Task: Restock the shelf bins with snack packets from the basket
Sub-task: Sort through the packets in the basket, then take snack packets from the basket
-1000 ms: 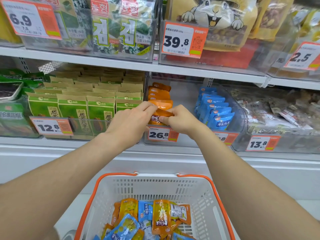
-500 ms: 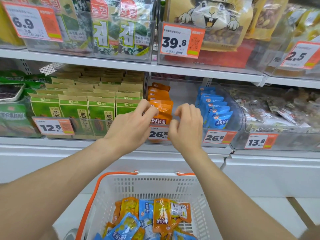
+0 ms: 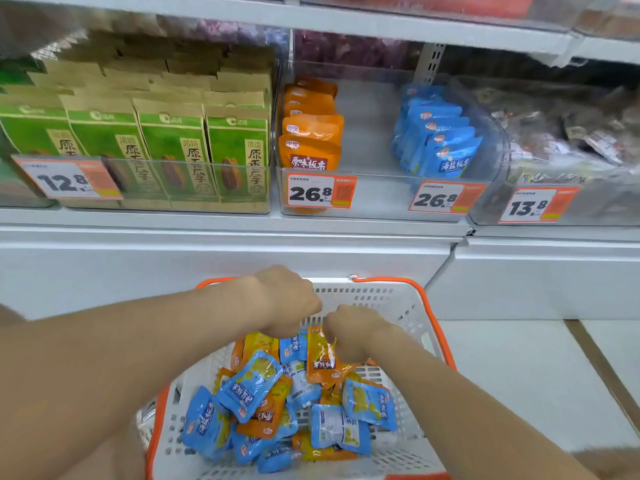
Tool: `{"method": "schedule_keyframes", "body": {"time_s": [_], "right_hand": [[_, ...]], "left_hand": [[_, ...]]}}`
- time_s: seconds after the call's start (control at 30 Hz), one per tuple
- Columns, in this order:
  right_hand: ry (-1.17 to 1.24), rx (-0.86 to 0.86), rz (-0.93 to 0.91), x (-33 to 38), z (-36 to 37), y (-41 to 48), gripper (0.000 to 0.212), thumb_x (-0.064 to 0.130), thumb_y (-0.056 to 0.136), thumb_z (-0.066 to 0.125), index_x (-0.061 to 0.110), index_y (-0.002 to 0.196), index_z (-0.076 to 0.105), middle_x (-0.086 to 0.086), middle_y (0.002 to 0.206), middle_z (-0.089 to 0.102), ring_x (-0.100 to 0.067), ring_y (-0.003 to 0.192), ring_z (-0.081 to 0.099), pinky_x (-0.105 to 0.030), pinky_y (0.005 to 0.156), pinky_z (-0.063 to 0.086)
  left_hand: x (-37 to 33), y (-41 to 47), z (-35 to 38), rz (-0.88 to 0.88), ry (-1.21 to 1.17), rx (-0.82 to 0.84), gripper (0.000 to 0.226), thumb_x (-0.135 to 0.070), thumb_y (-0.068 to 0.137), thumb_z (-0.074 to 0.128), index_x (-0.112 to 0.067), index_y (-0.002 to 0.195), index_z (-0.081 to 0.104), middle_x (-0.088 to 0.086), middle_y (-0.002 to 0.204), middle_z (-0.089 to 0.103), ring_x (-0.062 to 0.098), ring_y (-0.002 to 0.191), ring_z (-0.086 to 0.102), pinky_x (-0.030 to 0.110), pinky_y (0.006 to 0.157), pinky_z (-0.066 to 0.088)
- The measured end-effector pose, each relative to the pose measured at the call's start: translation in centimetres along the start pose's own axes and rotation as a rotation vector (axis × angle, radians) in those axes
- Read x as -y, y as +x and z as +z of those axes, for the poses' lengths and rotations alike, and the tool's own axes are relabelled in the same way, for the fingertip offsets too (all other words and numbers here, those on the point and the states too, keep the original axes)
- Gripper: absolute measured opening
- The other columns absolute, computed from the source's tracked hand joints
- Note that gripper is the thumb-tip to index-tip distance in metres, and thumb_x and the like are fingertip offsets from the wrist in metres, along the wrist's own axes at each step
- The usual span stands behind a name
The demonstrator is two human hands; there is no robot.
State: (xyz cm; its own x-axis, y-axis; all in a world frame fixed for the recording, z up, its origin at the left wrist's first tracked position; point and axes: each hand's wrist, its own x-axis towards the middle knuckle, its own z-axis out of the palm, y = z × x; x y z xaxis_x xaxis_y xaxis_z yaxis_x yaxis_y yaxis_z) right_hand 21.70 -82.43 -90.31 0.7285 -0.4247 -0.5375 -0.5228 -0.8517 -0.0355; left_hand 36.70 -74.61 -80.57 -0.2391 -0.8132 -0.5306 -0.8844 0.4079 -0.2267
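While the right hand (image 3: 349,332) grasps an orange packet (image 3: 320,363) in the basket (image 3: 398,303), the left hand (image 3: 287,299) hides its curled fingers; their hold cannot be told.

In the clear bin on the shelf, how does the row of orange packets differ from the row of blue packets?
The orange row stands at the left side of the bin; the blue row stands at its right, with a bare gap between them. The orange row runs straight back; the blue row slants back toward the left. Both rows stand upright, faces forward, behind tags reading 26.8.
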Motion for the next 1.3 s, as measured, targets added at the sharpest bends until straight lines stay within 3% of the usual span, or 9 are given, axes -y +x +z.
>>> {"method": "schedule_keyframes", "body": {"time_s": [0.1,0.27,0.43,0.67,0.77,0.83,0.9,1.03,1.3], "right_hand": [[-0.087,0.221,0.012,-0.9,4.1,0.4,0.015,0.013,0.091,0.07,0.013,0.104,0.063,-0.006,0.103,0.06,-0.027,0.092,0.061,-0.039,0.076,0.053],[-0.228,0.37,-0.069,-1.1,9.8,0.2,0.083,0.042,0.08,0.089,0.018,0.147,0.047,-0.006,0.141,0.058,-0.033,0.127,0.059,-0.047,0.096,0.052],[-0.315,0.285,-0.064,-0.3,13.9,0.2,0.065,0.025,0.091,0.077,0.016,0.147,0.044,-0.009,0.138,0.061,-0.033,0.124,0.061,-0.046,0.097,0.051],[0.366,0.237,0.018,-2.0,10.4,0.1,0.06,0.048,0.075,0.082,0.028,0.116,0.044,-0.01,0.114,0.052,-0.034,0.096,0.061,-0.047,0.076,0.056],[0.808,0.042,0.093,-2.4,7.5,-0.5,0.045,0.045,0.077,0.076,0.029,0.105,0.045,-0.01,0.093,0.06,-0.024,0.077,0.057,-0.043,0.067,0.052],[1.078,-0.106,0.116,-2.7,5.2,-1.2,0.037,0.037,0.087,0.071,0.036,0.116,0.049,-0.008,0.079,0.062,-0.021,0.066,0.056,-0.038,0.062,0.049],[1.34,-0.245,0.105,-2.8,2.8,-2.0,0.039,0.031,0.096,0.065,0.041,0.131,0.049,-0.009,0.083,0.067,-0.021,0.068,0.065,-0.032,0.063,0.054],[1.681,-0.586,0.133,-1.7,-1.6,-4.3,0.021,0.032,0.102,0.061,0.015,0.114,0.062,-0.011,0.092,0.065,-0.03,0.078,0.071,-0.041,0.075,0.061],[1.93,-0.976,0.156,-1.6,-10.8,-8.8,0.023,0.037,0.099,0.065,0.015,0.096,0.069,-0.009,0.084,0.075,-0.022,0.076,0.073,-0.039,0.07,0.06]], "left_hand": [[-0.8,1.1,1.0,0.049,0.016,0.087,0.016,-0.014,0.099,0.05,-0.015,0.111,0.061,0.0,0.08,0.05,0.021,0.064,0.051,0.037,0.058,0.047],[-1.1,2.5,0.4,0.049,0.046,0.112,0.009,-0.012,0.1,0.051,-0.013,0.105,0.059,0.001,0.08,0.052,0.02,0.064,0.052,0.033,0.051,0.041],[-1.2,4.5,-1.3,0.109,0.026,0.068,0.025,-0.017,0.104,0.049,-0.019,0.127,0.057,-0.001,0.08,0.04,0.026,0.081,0.061,0.038,0.065,0.055],[-1.9,5.5,-3.2,0.043,-0.014,0.17,0.019,-0.008,0.099,0.055,-0.019,0.115,0.054,-0.001,0.081,0.038,0.021,0.073,0.053,0.036,0.066,0.05],[-1.3,5.1,-4.4,-0.062,0.015,0.286,0.016,-0.009,0.1,0.06,-0.013,0.088,0.049,0.002,0.089,0.052,0.02,0.071,0.052,0.035,0.072,0.052],[-0.8,4.6,-5.8,-0.124,0.07,0.384,0.013,-0.02,0.096,0.07,-0.017,0.104,0.06,0.0,0.105,0.06,0.024,0.087,0.06,0.037,0.078,0.054],[-0.2,3.6,-7.8,-0.168,0.052,0.438,0.056,-0.041,0.087,0.082,-0.025,0.136,0.061,-0.006,0.11,0.063,0.024,0.099,0.062,0.036,0.08,0.053],[1.2,2.2,-10.7,-0.21,-0.266,0.445,0.092,-0.069,0.073,0.083,-0.021,0.147,0.054,-0.003,0.114,0.07,0.02,0.094,0.071,0.036,0.085,0.055],[4.1,-1.3,-15.1,-0.255,-0.796,-0.13,0.039,-0.034,0.077,0.092,-0.012,0.102,0.071,0.01,0.093,0.074,0.025,0.075,0.077,0.044,0.066,0.067]]}}
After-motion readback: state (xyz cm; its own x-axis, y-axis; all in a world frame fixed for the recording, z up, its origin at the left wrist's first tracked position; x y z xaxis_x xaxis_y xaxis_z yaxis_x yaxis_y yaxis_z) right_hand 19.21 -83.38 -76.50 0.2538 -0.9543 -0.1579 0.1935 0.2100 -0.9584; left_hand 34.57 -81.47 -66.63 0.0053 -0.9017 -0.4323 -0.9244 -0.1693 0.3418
